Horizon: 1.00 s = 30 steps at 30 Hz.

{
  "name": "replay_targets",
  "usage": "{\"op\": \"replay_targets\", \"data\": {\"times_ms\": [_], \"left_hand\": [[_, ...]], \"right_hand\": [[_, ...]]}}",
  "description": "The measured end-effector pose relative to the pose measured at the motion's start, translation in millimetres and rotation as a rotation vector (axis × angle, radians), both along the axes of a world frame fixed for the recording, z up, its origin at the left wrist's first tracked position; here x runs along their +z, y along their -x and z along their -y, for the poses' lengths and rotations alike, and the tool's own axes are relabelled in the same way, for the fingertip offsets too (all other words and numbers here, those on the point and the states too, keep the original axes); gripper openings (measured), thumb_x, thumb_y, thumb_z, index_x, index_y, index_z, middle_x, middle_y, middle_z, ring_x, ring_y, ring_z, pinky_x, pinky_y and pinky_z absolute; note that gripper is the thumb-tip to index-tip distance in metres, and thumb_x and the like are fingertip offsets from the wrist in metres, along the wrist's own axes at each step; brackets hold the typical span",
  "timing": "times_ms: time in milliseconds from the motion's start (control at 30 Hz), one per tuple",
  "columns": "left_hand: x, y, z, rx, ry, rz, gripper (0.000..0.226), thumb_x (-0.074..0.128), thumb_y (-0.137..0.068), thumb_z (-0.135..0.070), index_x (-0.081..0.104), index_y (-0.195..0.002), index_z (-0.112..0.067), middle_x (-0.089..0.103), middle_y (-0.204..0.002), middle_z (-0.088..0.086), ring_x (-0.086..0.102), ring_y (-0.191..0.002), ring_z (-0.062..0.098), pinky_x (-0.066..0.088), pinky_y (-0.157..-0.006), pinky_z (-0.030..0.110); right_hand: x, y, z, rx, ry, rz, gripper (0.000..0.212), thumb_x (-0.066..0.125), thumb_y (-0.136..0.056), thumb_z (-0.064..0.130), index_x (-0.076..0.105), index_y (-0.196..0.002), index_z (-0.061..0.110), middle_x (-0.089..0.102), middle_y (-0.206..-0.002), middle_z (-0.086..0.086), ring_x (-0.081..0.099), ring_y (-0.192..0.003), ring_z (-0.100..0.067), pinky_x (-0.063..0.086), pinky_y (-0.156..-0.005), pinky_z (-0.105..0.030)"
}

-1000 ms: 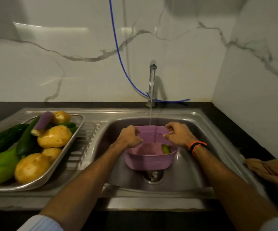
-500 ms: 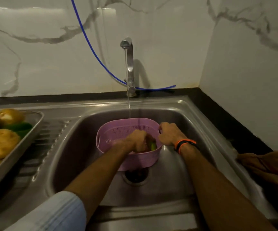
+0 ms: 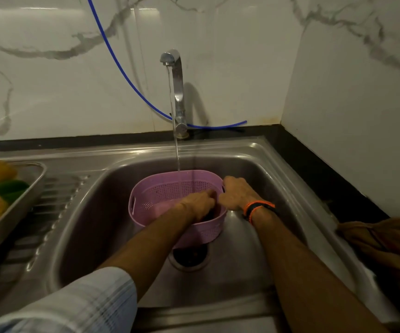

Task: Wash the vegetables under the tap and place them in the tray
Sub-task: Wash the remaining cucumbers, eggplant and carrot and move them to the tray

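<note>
With water running from the tap (image 3: 171, 59), the right hand (image 3: 236, 193) is gripping the pink basket (image 3: 170, 188) rim in the sink (image 3: 254, 159) while the left hand (image 3: 197, 204) is reaching inside, its grip hidden, for a vegetable that must next go to the tray (image 3: 29, 188).

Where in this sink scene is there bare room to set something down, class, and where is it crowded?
Free: the ribbed steel draining board between the steel tray and the basin; the basin floor left of the pink perforated basket. Crowded: the basket's right side, where the left hand reaches inside and the right hand grips the rim.
</note>
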<state>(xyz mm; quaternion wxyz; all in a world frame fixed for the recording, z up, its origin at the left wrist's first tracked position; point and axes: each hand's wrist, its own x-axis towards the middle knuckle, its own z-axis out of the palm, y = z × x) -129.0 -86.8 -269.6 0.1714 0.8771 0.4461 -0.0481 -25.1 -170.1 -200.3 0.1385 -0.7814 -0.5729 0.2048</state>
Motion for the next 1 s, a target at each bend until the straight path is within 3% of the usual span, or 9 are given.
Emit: {"op": "replay_targets", "data": {"times_ms": [167,267,367,467,600,733,833,933,1000], "left_hand": [[-2.1,1.1,4.1,-0.160,-0.235,-0.214,0.039,0.040,-0.106,-0.028,0.053,-0.139,-0.013,0.053,-0.142,0.011,0.049,-0.130,0.029,0.036,-0.106,0.038],[-0.3,13.0,2.4,-0.182,-0.243,-0.170,0.042,0.045,-0.103,-0.035,0.047,-0.142,-0.020,0.055,-0.139,0.008,0.050,-0.127,0.029,0.037,-0.107,0.043],[7.1,29.8,-5.5,-0.032,-0.161,0.129,0.043,0.058,-0.097,-0.034,0.045,-0.132,-0.012,0.061,-0.124,0.016,0.058,-0.113,0.036,0.045,-0.093,0.043],[22.4,50.8,-5.8,0.267,-0.016,0.450,0.029,0.047,-0.104,-0.031,0.045,-0.122,-0.009,0.065,-0.111,0.016,0.064,-0.103,0.036,0.047,-0.083,0.039],[45.5,71.3,9.2,0.648,0.429,1.031,0.030,0.039,-0.107,-0.036,0.053,-0.109,-0.009,0.067,-0.091,0.015,0.070,-0.077,0.028,0.058,-0.072,0.044],[62.6,81.2,21.8,0.838,0.864,1.407,0.027,0.038,-0.108,-0.023,0.054,-0.113,-0.002,0.059,-0.107,0.018,0.064,-0.086,0.026,0.053,-0.067,0.040],[62.4,81.9,24.0,0.826,0.958,1.486,0.024,0.037,-0.107,-0.018,0.056,-0.110,-0.004,0.059,-0.109,0.016,0.063,-0.084,0.023,0.057,-0.063,0.038],[60.9,78.7,25.9,0.720,0.869,1.495,0.021,0.037,-0.107,-0.013,0.059,-0.110,-0.014,0.064,-0.096,0.009,0.062,-0.080,0.019,0.056,-0.050,0.029],[58.9,77.2,25.5,0.650,0.798,1.524,0.024,0.042,-0.105,-0.013,0.062,-0.120,-0.011,0.069,-0.100,0.011,0.066,-0.087,0.021,0.056,-0.055,0.027]], "right_hand": [[-0.2,-1.0,-0.5,-0.001,-0.006,0.012,0.039,0.058,-0.092,0.018,0.054,-0.128,0.002,0.056,-0.130,-0.019,0.058,-0.113,-0.033,0.049,-0.088,-0.034],[-0.8,-0.9,-2.1,-0.001,-0.015,-0.005,0.040,0.054,-0.097,0.028,0.053,-0.129,0.003,0.055,-0.131,-0.019,0.057,-0.114,-0.033,0.048,-0.090,-0.035],[-1.7,-1.2,-3.2,-0.009,-0.024,-0.032,0.045,0.049,-0.099,0.037,0.052,-0.130,0.004,0.052,-0.134,-0.021,0.055,-0.118,-0.036,0.046,-0.097,-0.040],[-1.1,0.1,-2.9,-0.005,-0.013,-0.039,0.047,0.046,-0.101,0.039,0.051,-0.132,0.004,0.050,-0.136,-0.023,0.053,-0.120,-0.037,0.045,-0.099,-0.040],[1.4,5.8,0.9,0.004,-0.003,-0.036,0.048,0.044,-0.102,0.037,0.048,-0.134,0.002,0.049,-0.138,-0.023,0.051,-0.124,-0.037,0.042,-0.101,-0.039],[5.9,19.3,1.0,0.084,-0.113,0.056,0.044,0.046,-0.101,0.035,0.051,-0.129,0.002,0.056,-0.132,-0.020,0.053,-0.120,-0.034,0.043,-0.100,-0.039],[13.3,36.0,2.6,0.192,-0.270,0.023,0.038,0.048,-0.100,0.030,0.053,-0.130,0.007,0.059,-0.130,-0.014,0.054,-0.120,-0.029,0.042,-0.102,-0.037],[22.7,60.2,13.4,0.249,-0.397,-0.146,0.035,0.047,-0.101,0.029,0.053,-0.133,0.016,0.059,-0.130,-0.005,0.055,-0.119,-0.019,0.041,-0.100,-0.030],[25.9,76.9,21.4,0.273,-0.435,-0.272,0.035,0.041,-0.104,0.029,0.051,-0.136,0.017,0.055,-0.132,-0.001,0.051,-0.118,-0.011,0.035,-0.096,-0.019]]}}
